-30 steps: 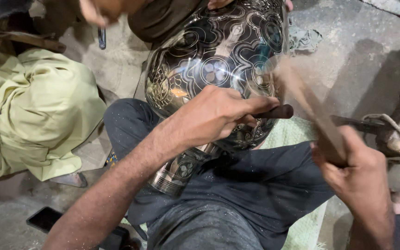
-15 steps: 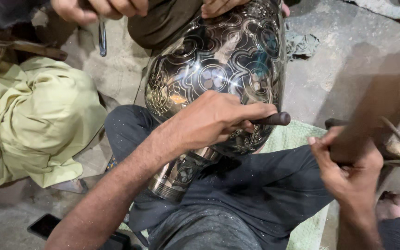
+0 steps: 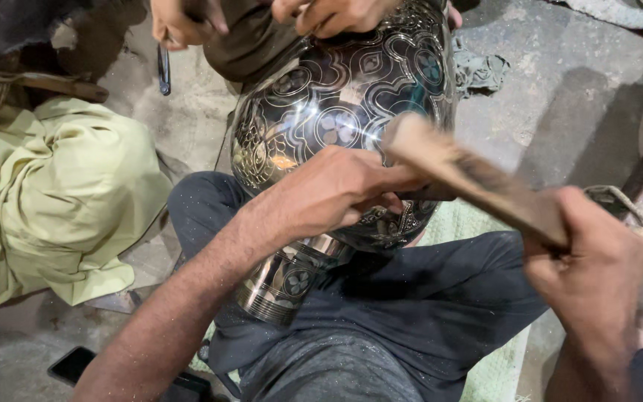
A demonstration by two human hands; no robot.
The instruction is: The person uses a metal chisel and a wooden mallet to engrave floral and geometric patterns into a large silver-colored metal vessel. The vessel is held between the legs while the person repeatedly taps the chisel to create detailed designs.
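A dark phone point(image 3: 72, 365) is lying on the floor point(image 3: 9, 350) nearest the camera. The right hand point(image 3: 597, 268) is clenching a wooden mallet point(image 3: 470, 179), its grip wrapped round the handle, the blurred head sitting just above the left hand. The left hand point(image 3: 329, 197) is grasping a dark chisel point(image 3: 426, 193), pressing it against the engraved metal vase point(image 3: 336, 119), which is lying tilted across the person's lap. Beyond, another person's hands point(image 3: 336, 15) are resting on the vase's far end. Yellow-green cloth point(image 3: 46, 201) is lying at left.
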